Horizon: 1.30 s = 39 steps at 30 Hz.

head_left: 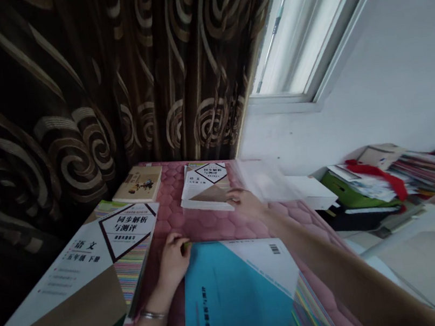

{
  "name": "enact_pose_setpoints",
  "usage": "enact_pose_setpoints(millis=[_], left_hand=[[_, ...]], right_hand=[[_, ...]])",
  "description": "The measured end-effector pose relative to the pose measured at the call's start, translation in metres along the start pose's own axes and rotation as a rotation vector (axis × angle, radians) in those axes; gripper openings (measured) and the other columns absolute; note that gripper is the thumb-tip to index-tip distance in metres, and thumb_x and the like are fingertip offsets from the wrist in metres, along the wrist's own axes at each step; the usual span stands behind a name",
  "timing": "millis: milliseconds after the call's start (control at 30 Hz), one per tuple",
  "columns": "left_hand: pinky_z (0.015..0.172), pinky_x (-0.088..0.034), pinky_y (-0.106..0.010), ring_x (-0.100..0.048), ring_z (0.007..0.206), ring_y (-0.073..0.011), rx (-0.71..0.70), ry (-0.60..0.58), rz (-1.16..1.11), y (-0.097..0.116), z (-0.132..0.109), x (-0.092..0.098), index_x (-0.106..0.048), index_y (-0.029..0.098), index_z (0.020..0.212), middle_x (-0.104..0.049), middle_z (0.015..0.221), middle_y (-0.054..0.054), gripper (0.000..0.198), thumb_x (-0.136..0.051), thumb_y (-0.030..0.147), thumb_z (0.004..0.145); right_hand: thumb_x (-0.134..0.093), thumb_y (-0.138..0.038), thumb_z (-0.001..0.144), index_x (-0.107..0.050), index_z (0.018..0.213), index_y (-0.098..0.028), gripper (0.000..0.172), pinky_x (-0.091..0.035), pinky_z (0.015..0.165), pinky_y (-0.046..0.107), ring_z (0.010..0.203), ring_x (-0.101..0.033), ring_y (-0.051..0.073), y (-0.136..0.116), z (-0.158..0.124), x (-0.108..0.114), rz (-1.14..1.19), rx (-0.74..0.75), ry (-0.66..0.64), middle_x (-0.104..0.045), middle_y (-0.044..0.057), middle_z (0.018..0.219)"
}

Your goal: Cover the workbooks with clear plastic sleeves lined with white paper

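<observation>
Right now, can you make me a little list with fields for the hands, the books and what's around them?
left hand: curled at the upper left corner of the blue-and-white paper book; grip unclear
right hand: at the right edge of the far white-and-brown paper book
left side: near white-and-brown paper book with a striped panel
far left: tan rectangular book
underneath: pink hexagon-patterned cover
behind: dark brown cloth curtain with pale swirls
</observation>
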<state>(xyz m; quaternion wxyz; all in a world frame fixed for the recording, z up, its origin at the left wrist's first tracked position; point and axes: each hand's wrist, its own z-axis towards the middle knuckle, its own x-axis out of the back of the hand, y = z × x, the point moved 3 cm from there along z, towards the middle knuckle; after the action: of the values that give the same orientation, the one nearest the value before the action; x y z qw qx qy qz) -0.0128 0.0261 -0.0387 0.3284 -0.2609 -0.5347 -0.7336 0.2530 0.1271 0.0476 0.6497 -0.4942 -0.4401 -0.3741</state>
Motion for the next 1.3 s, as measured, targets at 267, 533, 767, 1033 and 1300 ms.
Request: enact_pose_setpoints(millis=[267, 533, 767, 1033, 1300], left_hand=[[0.093, -0.048, -0.035, -0.062, 0.094, -0.0179, -0.055, 0.020, -0.002, 0.000, 0.001, 0.002, -0.074, 0.021, 0.091, -0.060, 0.103, -0.006, 0.017, -0.058, 0.021, 0.084], [0.093, -0.049, -0.035, -0.063, 0.094, -0.0192, -0.074, 0.037, 0.022, 0.002, 0.003, 0.004, -0.075, 0.022, 0.089, -0.061, 0.102, -0.006, 0.018, -0.059, 0.024, 0.082], [0.095, -0.048, -0.033, -0.062, 0.096, -0.0177, -0.058, 0.003, 0.013, 0.002, 0.002, 0.006, -0.075, 0.023, 0.091, -0.062, 0.102, -0.005, 0.019, -0.058, 0.025, 0.083], [0.098, -0.046, -0.037, -0.060, 0.098, -0.0202, -0.017, 0.011, -0.156, 0.001, 0.006, 0.011, -0.074, 0.020, 0.084, -0.066, 0.097, -0.007, 0.021, -0.055, 0.028, 0.083], [0.076, -0.050, -0.032, -0.065, 0.080, -0.0218, 0.111, 0.077, -0.427, 0.021, -0.008, 0.026, -0.067, 0.017, 0.079, -0.071, 0.079, -0.007, 0.044, -0.040, 0.049, 0.091]], right_hand=[[-0.051, -0.040, 0.093, -0.068, 0.117, -0.022, 0.035, -0.047, 0.102, 0.038, 0.117, -0.059, 0.022, -0.040, -0.185, 0.001, 0.195, 0.385, -0.215, -0.067, 0.007, 0.122], [-0.058, -0.027, 0.089, -0.066, 0.120, -0.018, 0.033, -0.045, 0.106, 0.039, 0.126, -0.053, 0.025, -0.061, -0.267, -0.032, 0.021, 0.466, -0.267, -0.061, 0.009, 0.131], [-0.046, -0.018, 0.094, -0.072, 0.101, -0.025, 0.028, -0.050, 0.095, 0.028, 0.106, -0.066, 0.016, -0.062, -0.262, -0.027, 0.084, 0.472, -0.215, -0.074, 0.001, 0.105], [-0.041, -0.014, 0.093, -0.068, 0.090, -0.023, 0.029, -0.043, 0.059, 0.026, 0.070, -0.067, 0.017, -0.065, -0.216, 0.016, -0.226, 0.286, 0.020, -0.072, 0.002, 0.081], [-0.039, -0.022, 0.098, -0.068, 0.097, -0.018, 0.029, -0.043, 0.074, 0.028, 0.084, -0.063, 0.018, -0.055, -0.124, 0.026, -0.268, 0.041, 0.122, -0.069, 0.006, 0.096]])
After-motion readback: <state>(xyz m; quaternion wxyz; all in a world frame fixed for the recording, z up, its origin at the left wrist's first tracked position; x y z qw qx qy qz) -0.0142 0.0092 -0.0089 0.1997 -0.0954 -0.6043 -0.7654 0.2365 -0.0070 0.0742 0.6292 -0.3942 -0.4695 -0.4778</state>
